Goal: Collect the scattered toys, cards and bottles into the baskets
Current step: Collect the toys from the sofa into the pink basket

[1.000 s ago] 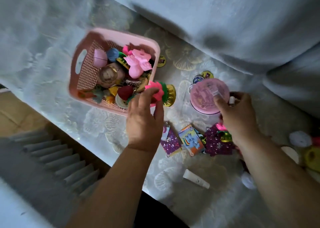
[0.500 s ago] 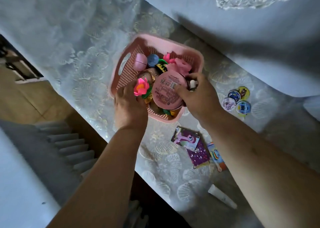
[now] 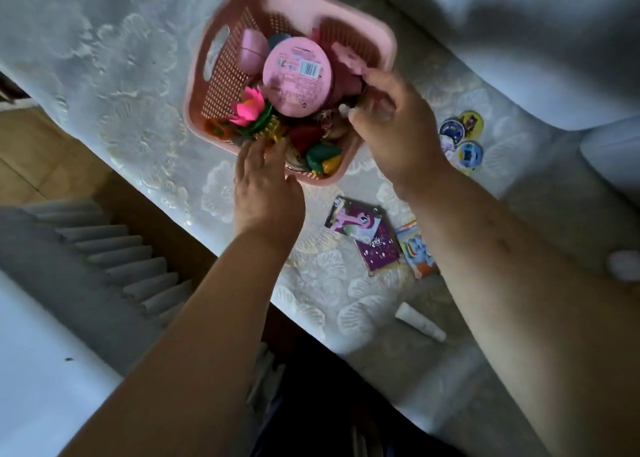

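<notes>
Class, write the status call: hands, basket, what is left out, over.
Left hand open at pink basket near rim. Right hand curled at its right rim, grip unclear. Pink jar inside. Cards, discs, white tube uncollected.

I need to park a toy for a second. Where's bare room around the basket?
Free: the cover left of the basket, and the patch between cards and tube. Crowded: the basket is heaped, left hand and right hand at its near rim, discs to its right.
</notes>
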Action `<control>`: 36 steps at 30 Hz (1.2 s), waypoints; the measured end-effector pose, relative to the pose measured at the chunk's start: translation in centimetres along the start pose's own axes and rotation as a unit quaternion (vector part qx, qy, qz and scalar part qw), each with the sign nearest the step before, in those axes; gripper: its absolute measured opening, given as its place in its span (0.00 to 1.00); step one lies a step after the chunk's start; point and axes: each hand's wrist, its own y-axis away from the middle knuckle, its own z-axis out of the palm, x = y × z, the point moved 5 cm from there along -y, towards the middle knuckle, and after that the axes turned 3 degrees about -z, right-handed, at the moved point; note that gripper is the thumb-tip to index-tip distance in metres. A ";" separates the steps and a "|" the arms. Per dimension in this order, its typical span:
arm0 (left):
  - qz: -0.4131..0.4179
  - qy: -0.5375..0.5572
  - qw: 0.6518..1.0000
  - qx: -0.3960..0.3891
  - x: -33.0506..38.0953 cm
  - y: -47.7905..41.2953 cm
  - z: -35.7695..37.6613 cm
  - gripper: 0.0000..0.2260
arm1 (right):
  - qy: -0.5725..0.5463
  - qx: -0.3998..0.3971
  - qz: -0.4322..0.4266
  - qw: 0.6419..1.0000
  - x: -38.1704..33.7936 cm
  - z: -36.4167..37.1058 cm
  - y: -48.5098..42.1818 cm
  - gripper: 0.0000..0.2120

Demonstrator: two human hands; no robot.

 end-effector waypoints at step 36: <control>0.141 -0.356 0.877 -0.291 7.1 11.5 17.5 0.38 | 0.238 0.153 0.212 0.935 17.2 -18.8 17.3 0.23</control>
